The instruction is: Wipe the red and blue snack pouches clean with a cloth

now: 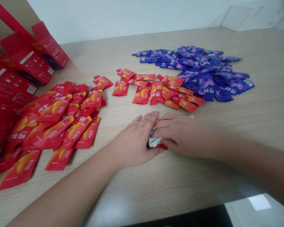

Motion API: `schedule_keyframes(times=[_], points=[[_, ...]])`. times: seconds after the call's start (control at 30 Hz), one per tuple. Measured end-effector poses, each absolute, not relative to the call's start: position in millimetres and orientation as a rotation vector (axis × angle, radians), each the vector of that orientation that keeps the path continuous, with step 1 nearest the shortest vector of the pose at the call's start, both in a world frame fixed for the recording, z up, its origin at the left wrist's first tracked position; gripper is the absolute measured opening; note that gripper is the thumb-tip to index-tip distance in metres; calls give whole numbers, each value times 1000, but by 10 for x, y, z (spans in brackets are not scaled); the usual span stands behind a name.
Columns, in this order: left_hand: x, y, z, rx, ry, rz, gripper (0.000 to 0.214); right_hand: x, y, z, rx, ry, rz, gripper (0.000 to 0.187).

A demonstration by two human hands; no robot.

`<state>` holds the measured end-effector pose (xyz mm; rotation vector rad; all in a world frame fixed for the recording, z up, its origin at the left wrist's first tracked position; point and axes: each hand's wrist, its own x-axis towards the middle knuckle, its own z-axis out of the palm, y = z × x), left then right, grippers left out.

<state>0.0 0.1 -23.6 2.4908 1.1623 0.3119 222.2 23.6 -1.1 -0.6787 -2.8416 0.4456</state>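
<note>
Near the middle of the table, my left hand (134, 142) presses on a small red packet (161, 146), its fingers along the left edge and its thumb at the near edge. Most of that packet is hidden under my hands. My right hand (182, 135) is closed around a crumpled white tissue (154, 142), which lies against the packet's face. Just beyond my hands is a loose group of red and orange packets (155, 91) with white lettering. To the left of my left arm lies a larger heap of the same red packets (59, 123).
A pile of blue-purple packets (205, 80) lies at the back right, touching the red group. Red printed cartons (26, 60) stand along the left, flaps raised. A white wall (132, 15) bounds the wooden table (262, 119) at the back. The table's near edge shows at the bottom right.
</note>
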Motion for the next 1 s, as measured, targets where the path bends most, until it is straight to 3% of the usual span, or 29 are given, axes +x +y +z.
schedule_keyframes(times=[0.47, 1.0], points=[[-15, 11, -240, 2476, 1186, 320, 99, 2248, 482, -100, -815, -2810, 350, 29], [-7, 5, -259, 2434, 1218, 315, 110, 2289, 552, -239, -930, -2691, 335, 35]])
